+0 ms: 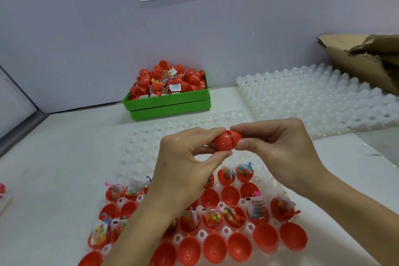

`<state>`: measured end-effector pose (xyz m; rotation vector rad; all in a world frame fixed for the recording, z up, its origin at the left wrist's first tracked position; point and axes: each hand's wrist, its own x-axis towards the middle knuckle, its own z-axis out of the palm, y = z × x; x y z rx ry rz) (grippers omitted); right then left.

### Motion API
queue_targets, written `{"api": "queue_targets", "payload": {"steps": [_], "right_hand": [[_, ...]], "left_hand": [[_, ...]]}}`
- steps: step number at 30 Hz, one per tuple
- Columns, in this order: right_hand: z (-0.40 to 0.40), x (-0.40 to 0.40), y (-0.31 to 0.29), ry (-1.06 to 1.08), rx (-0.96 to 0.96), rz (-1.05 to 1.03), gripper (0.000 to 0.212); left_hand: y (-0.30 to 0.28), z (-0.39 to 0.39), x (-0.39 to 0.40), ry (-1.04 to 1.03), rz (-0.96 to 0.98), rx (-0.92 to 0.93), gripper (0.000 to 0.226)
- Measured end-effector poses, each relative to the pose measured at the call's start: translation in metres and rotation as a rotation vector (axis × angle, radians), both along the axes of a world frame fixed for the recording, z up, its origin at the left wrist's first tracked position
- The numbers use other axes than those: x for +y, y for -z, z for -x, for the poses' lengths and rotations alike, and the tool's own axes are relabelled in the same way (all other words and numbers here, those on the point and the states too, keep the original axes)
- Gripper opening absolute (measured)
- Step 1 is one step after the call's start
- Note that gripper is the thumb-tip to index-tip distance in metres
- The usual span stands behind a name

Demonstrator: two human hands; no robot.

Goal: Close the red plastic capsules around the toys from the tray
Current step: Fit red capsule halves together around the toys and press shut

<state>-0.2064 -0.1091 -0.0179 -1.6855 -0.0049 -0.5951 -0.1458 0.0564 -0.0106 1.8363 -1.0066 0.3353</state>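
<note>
A red capsule [227, 140] is held in the air above the white tray [151, 147], its two halves joined with a thin seam showing. My left hand [190, 157] pinches its left end between thumb and fingers. My right hand [278, 147] pinches its right end the same way. Below my hands the tray holds several open red halves [266, 237]. Some of these halves carry small bagged toys [257, 208], others are bare.
A green crate [168, 103] heaped with red capsules and toy bags stands at the back by the wall. A second white tray [313, 97] lies at the right, and torn cardboard [367, 60] lies behind it. Something pink [2, 189] shows at the left edge.
</note>
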Motion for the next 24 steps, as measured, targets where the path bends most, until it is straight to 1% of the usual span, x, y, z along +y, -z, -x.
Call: {"api": "queue_targets", "payload": {"steps": [2, 6, 14, 20, 24], "right_hand": [[-0.0004, -0.0011, 0.0004, -0.008, 0.014, -0.035, 0.041], [0.0000, -0.0012, 0.0005, -0.014, 0.025, -0.053, 0.038], [0.0025, 0.0006, 0.0000, -0.011, 0.007, -0.004, 0.031], [0.0027, 0.0021, 0.0009, 0.007, -0.025, 0.079, 0.042], [0.0033, 0.0039, 0.0032, 0.038, -0.050, 0.152, 0.044]], "left_hand": [[-0.0001, 0.0000, 0.0004, 0.015, 0.020, 0.027, 0.046], [0.0006, -0.0013, 0.0011, 0.028, 0.010, 0.070, 0.043], [0.0024, -0.0012, 0.0012, 0.021, -0.024, 0.042, 0.042], [0.0033, -0.0021, 0.0005, 0.001, -0.033, 0.033, 0.040], [0.0045, -0.0024, -0.0004, -0.011, -0.044, 0.012, 0.040]]}}
